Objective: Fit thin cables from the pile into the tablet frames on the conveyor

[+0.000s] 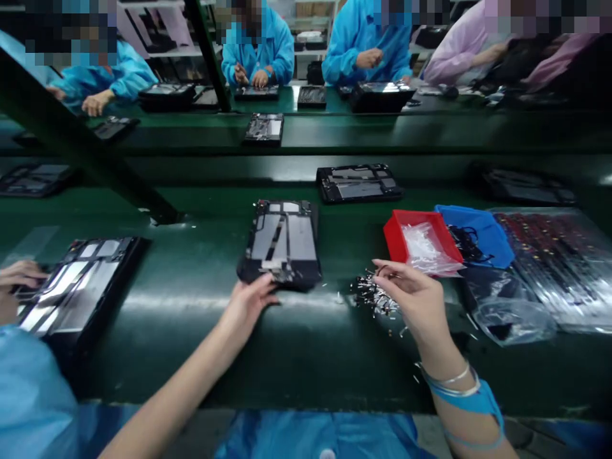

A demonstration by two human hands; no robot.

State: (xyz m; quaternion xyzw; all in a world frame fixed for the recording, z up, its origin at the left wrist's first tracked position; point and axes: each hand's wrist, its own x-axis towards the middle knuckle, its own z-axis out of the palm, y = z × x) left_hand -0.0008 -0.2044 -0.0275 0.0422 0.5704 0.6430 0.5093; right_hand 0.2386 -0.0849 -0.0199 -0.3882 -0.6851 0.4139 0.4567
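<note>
My left hand [249, 301] grips the near edge of an opened tablet [300, 237], thumb on top and fingers at its lower edge. Pale battery panels and a dark diagonal ribbon cable show inside the tablet, which seems to lie on a stack. Over a loose pile of small black-and-white parts [375, 298], my right hand [415, 298] has thumb and fingertips pinched together. What they hold, if anything, is too small to make out. A bracelet and a blue wrist strap [471, 403] circle my right wrist.
A red bin [394, 237] with small clear bags and a blue bin [500, 241] with black cables stand right, beside bagged strips [557, 268]. More opened tablets [358, 183] lie behind. A co-worker's hand [21, 277] works at left; a green post [119, 175] slants down. Several people sit opposite.
</note>
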